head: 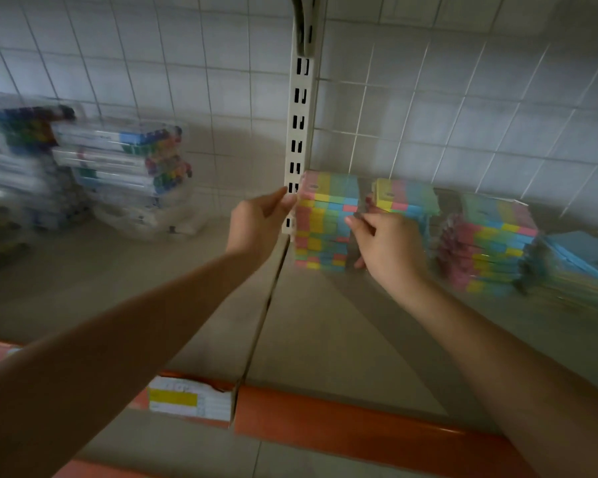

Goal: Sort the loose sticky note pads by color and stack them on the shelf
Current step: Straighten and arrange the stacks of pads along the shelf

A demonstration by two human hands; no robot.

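Pastel-striped pads, the tallest stack (325,222) beside the shelf upright (299,132), are being squared between 2 hands: the left hand (256,222) is pressed, fingers extended, to its left edge, the right hand (384,246) curled at its right. Even pressure is wanted. Whether anything is pinched is blurred, perhaps nothing; the neighbouring stacks (487,243) are smeared.
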